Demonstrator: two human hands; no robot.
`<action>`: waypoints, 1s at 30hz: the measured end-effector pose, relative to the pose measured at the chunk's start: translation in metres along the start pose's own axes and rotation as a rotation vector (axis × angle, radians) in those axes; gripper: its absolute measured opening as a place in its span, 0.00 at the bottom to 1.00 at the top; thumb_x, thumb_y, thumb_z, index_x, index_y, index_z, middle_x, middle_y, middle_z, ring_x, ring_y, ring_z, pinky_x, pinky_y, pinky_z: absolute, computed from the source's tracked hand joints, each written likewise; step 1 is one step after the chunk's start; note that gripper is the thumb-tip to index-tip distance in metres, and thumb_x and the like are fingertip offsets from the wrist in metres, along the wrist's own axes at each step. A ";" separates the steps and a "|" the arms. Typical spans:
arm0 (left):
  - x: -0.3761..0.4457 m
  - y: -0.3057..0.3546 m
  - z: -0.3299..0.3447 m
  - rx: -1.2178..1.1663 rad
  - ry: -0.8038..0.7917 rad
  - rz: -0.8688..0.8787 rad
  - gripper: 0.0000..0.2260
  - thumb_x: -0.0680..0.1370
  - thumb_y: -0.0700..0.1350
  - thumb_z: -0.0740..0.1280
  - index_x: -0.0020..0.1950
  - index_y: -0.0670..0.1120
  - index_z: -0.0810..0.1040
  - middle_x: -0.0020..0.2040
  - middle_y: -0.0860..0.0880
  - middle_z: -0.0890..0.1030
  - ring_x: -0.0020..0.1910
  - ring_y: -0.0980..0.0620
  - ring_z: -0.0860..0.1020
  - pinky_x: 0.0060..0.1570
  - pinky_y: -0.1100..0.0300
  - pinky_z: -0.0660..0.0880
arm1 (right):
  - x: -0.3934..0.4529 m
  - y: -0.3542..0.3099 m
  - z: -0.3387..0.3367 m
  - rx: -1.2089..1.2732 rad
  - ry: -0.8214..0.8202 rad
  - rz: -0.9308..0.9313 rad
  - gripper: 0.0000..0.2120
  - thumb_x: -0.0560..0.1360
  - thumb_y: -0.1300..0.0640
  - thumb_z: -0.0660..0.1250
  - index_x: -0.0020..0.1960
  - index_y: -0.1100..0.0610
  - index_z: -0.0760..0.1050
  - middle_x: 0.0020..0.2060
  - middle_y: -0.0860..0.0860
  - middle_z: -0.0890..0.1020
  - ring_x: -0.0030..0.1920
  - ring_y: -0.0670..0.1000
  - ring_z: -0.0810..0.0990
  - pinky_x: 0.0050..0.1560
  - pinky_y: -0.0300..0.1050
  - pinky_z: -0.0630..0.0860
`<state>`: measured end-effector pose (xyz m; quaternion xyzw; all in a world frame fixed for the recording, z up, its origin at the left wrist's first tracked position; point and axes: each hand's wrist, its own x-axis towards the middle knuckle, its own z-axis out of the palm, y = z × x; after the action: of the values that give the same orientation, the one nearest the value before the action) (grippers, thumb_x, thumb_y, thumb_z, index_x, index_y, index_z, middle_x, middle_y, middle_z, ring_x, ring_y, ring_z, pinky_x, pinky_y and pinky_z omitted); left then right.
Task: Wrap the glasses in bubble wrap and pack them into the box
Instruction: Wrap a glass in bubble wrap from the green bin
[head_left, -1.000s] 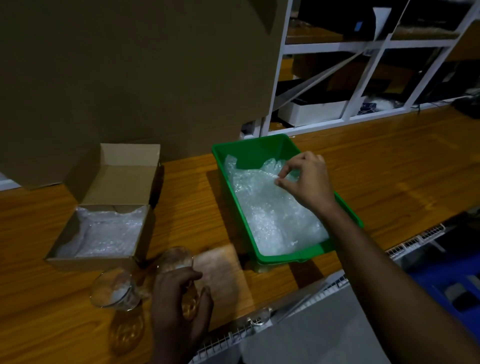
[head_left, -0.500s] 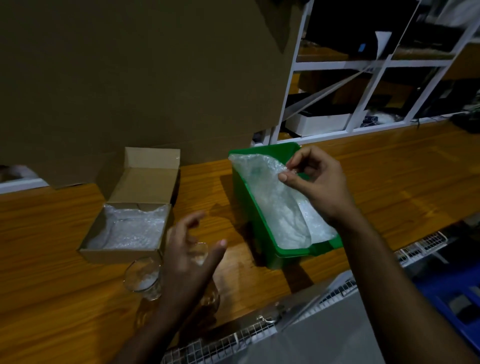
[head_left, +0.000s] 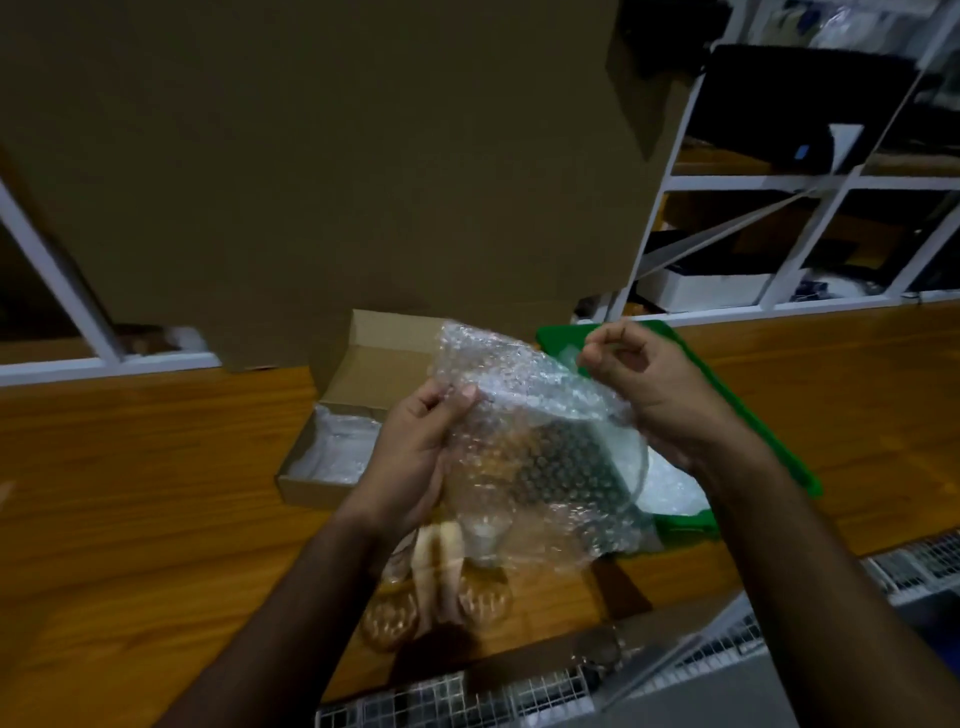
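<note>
A wide wooden worktop lies bare to the left, while a tall cardboard sheet walls off the back edge behind the open box and green bin. Above it, the left hand and right hand, raised, each pinch a top corner of a clear bubble wrap sheet between thumb and fingers. Two glasses stand blurred on the worktop below the sheet, near the front edge.

Both hands, left hand and right hand, pinch a bubble wrap sheet held above the wooden surface. Two glasses stand below it, between the open box and the green bin.
</note>
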<state>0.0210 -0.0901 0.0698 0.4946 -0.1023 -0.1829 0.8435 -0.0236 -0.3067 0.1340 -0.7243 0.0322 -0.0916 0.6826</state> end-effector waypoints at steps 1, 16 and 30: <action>-0.005 0.004 -0.004 -0.031 0.032 -0.002 0.13 0.80 0.40 0.67 0.62 0.35 0.76 0.56 0.35 0.81 0.55 0.41 0.81 0.56 0.47 0.80 | -0.004 0.003 0.010 -0.100 -0.105 0.060 0.20 0.69 0.52 0.74 0.57 0.57 0.75 0.48 0.51 0.80 0.43 0.42 0.82 0.37 0.32 0.77; -0.043 -0.019 -0.055 0.464 -0.139 -0.032 0.22 0.78 0.30 0.65 0.67 0.51 0.76 0.57 0.45 0.83 0.49 0.45 0.82 0.46 0.53 0.80 | -0.027 0.085 0.072 0.798 -0.062 0.424 0.13 0.79 0.70 0.55 0.57 0.71 0.75 0.50 0.64 0.83 0.44 0.55 0.85 0.42 0.43 0.83; -0.017 -0.042 -0.038 0.617 0.008 0.007 0.13 0.76 0.30 0.68 0.58 0.43 0.82 0.51 0.43 0.85 0.49 0.48 0.84 0.47 0.59 0.80 | -0.024 0.122 0.063 -0.755 0.065 -0.206 0.10 0.71 0.49 0.77 0.50 0.48 0.82 0.40 0.41 0.77 0.43 0.43 0.74 0.37 0.31 0.67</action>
<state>0.0098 -0.0715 0.0145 0.7276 -0.1513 -0.1384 0.6547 -0.0268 -0.2490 0.0076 -0.9206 0.0122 -0.1644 0.3539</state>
